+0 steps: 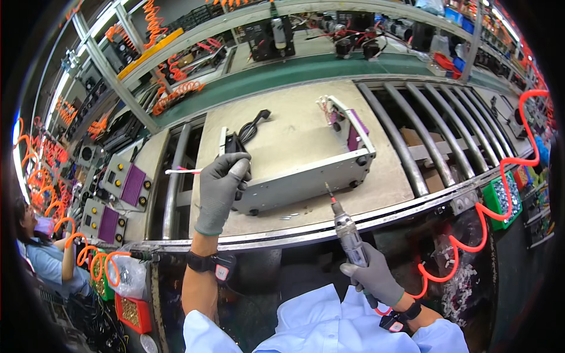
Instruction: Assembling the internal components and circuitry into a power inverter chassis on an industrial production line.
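My left hand (219, 185), in a grey glove, is raised at the left end of a grey metal chassis (306, 182). Its fingers are curled in a pinch; whatever they hold is hidden. A white and red wire end (183, 171) sticks out beside it. My right hand (376, 275), also gloved, grips an air screwdriver (348, 234) whose bit points up toward the chassis without touching it. The chassis lies on a pale board (385, 182), with a purple panel (356, 132) at its right end and a coiled black cord (252, 128) behind its left end. Small screws (289, 217) lie in front.
Metal rollers (406, 138) flank the board. A red coiled hose (484, 217) runs from the right. Bins of small parts stand both sides, one green (501, 200), one red (133, 313). Another person (53, 259) is at the far left, near purple-panelled units (105, 220).
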{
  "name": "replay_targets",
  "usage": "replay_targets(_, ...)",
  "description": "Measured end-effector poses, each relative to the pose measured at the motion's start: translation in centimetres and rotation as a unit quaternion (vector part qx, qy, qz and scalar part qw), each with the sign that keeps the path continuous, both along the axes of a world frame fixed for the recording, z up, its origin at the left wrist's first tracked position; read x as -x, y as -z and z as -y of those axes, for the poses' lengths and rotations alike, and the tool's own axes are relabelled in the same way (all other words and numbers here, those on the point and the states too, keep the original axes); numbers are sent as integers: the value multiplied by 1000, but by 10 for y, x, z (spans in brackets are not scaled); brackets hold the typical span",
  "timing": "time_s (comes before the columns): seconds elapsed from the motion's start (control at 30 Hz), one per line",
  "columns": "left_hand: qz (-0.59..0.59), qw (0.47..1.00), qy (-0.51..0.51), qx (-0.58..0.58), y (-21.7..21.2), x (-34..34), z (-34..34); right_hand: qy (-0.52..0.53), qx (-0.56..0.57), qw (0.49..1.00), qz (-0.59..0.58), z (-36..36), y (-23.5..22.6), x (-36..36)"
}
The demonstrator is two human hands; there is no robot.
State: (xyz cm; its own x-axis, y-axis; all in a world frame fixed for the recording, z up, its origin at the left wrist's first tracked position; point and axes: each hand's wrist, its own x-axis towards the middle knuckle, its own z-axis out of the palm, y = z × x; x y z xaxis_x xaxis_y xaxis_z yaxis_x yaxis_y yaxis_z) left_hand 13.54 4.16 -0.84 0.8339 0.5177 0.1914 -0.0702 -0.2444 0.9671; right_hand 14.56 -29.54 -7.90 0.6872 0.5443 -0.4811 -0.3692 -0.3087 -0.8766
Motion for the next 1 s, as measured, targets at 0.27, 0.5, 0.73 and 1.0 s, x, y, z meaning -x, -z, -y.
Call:
replay_targets(0.27,-121,989,37,-81,89,43,31,-57,29,998,4,-1,14,2)
replay_targets(0.5,-87,923,4,-374,139,18,55,-79,56,995,13,4,22,10)
replay_targets(0.73,-94,918,33,-384,158,9,48,-77,64,995,5,12,23,8)
replay_targets(1.0,-64,903,23,-425,173,10,44,-101,41,994,20,10,34,4)
